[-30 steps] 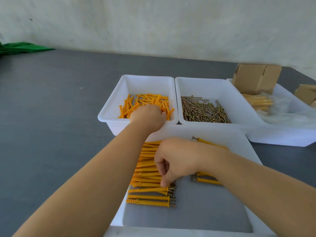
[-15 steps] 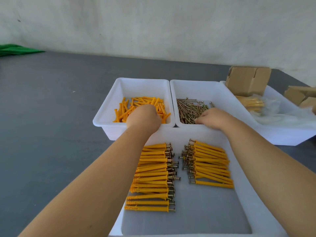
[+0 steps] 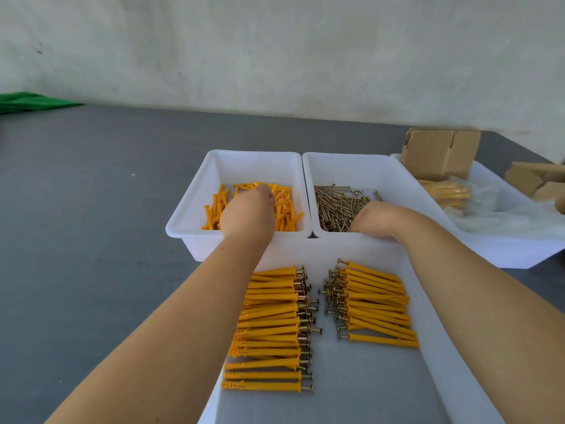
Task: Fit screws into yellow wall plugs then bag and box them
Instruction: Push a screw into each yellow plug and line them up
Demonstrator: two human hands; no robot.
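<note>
While both arms reach forward over the near tray, this is how things stand:

Left hand (image 3: 249, 214): down in the left white bin (image 3: 195, 209), knuckles up, fingers curled into the heap of loose yellow plugs (image 3: 286, 206). Whether it has one pinched I cannot tell; the fingertips are buried under the hand.

Right hand (image 3: 377, 220): down in the middle bin (image 3: 397, 175), resting on the near edge of the pile of screws (image 3: 336, 206), fingers bent toward them. The tips are hidden, so I cannot tell whether a screw is caught between them.

Near tray (image 3: 428, 301): a shallow white tray right in front of the person, its far wall touching the two bins.

Finished pieces, left row (image 3: 272, 325): yellow plugs with screws fitted, laid side by side in a stack, screw heads pointing right; the left forearm crosses over its outer end.

Finished pieces, right row (image 3: 376, 304): a shorter stack, screw heads pointing left, so the two rows face each other across a narrow gap.

Right-hand bin (image 3: 501, 249): beside the screw bin, holding clear plastic bags (image 3: 495, 209) with a bundle of yellow pieces inside one, and an open cardboard box (image 3: 440, 153) standing at its far end.

More cardboard (image 3: 535, 179): at the right edge, partly cut off.

Table (image 3: 91, 224): dark grey, with something green (image 3: 30, 101) at the far left against the pale wall (image 3: 275, 50).
</note>
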